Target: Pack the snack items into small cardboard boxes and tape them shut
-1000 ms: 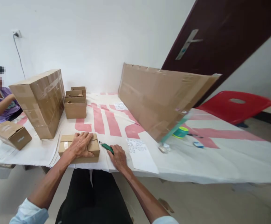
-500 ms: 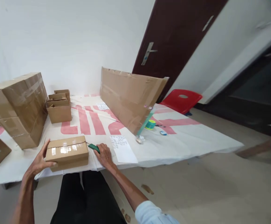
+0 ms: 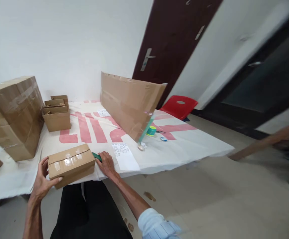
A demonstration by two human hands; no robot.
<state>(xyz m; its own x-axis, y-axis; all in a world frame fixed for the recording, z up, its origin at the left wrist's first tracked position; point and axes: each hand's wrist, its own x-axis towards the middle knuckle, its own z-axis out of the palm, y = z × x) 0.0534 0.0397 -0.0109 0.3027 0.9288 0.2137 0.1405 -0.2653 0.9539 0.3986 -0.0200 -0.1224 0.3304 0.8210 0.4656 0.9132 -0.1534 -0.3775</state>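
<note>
A small cardboard box (image 3: 71,162) lies at the table's front edge, its top seam crossed by strips of clear tape. My left hand (image 3: 43,179) grips its left end, thumb on the near side and fingers behind. At the box's right end, my right hand (image 3: 106,163) is closed around a green-handled cutter (image 3: 97,156). The tool's tip meets the right side of the box, and its blade is hidden from me. A sheet of paper (image 3: 126,159) with small printed shapes lies just right of that hand.
Large taped cartons (image 3: 15,116) stand at the left, with several small open boxes (image 3: 57,119) behind. A tall cardboard panel (image 3: 132,103) rises mid-table. Beside it are a green tape roll (image 3: 151,130) and a blue-and-white roll (image 3: 163,139). A red chair (image 3: 179,107) stands beyond the table.
The cutter has moved against the box's right end, and less of it shows. The box has turned slightly, its right end farther back. The view has swung right.
</note>
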